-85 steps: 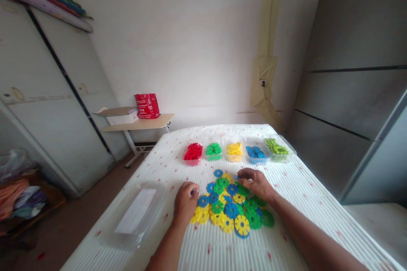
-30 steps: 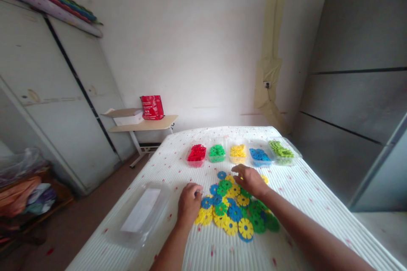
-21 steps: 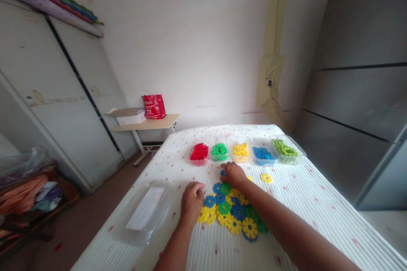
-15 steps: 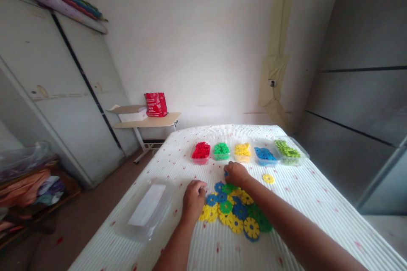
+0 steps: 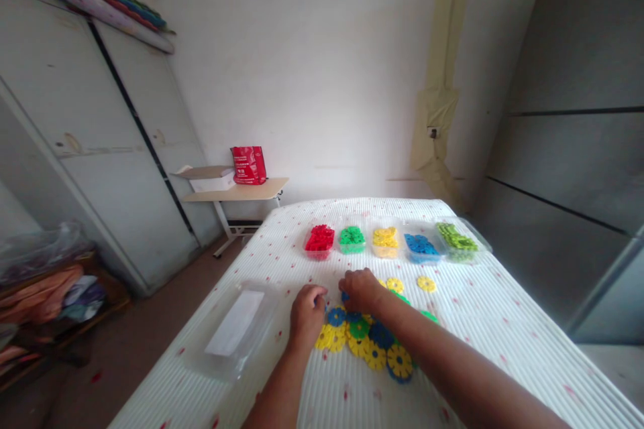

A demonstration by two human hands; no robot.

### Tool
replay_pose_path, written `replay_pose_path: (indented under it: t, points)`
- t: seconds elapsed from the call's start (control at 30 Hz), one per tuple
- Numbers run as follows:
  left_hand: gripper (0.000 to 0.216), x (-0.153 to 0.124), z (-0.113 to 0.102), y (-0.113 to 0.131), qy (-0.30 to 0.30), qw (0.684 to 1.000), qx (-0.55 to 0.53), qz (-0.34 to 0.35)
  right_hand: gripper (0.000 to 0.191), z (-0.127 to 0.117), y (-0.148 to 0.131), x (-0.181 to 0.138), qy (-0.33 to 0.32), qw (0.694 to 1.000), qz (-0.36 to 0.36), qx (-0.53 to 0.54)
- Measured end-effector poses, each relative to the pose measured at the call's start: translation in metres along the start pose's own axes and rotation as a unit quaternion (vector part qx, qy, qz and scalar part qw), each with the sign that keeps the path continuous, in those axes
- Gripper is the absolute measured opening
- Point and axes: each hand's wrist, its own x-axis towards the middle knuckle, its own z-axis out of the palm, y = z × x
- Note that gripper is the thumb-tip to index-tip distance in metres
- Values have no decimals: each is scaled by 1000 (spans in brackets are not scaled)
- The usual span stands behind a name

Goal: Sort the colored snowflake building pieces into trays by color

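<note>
My right hand (image 5: pixel 359 291) is over the far side of a loose pile of notched plastic discs, fingers pinched at a blue disc (image 5: pixel 345 296) that mostly hides under them. My left hand (image 5: pixel 308 315) rests at the pile's left edge with fingers and thumb curled together; what is between them, if anything, is hidden. In the pile lie yellow discs (image 5: pixel 375 354), a green disc (image 5: pixel 359 328) and blue discs (image 5: pixel 337 316), some overlapping. My right forearm covers part of the pile. Beyond it lie two separate yellow discs (image 5: pixel 426 283).
Clear boxes stand in a row with red (image 5: pixel 320 239), green (image 5: pixel 351 237), yellow (image 5: pixel 385 239), blue (image 5: pixel 421 246) and light green (image 5: pixel 455 238) pieces. A clear lid (image 5: pixel 240 369) with a white label lies left on the padded white cloth (image 5: pixel 282 268). A side table (image 5: pixel 251 189) stands behind.
My right hand has moved slightly left and nearer, onto the blue disc at the pile's far edge. A yellow disc beyond the pile has come into view. My left hand stays put.
</note>
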Motion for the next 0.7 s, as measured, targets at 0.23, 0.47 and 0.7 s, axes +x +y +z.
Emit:
replay_pose_path:
  t: [0.23, 0.47, 0.7]
  points:
    - [21, 0, 1, -1, -3, 1000, -2, -7, 33, 6, -1, 2, 13, 1000, 0, 6]
    - [23, 0, 1, -3, 5, 1000, -6, -6, 33, -9, 33, -21, 128, 991, 13, 45]
    - [22, 0, 2, -2, 6, 1000, -4, 1, 27, -35, 124, -58, 361, 918, 160, 49]
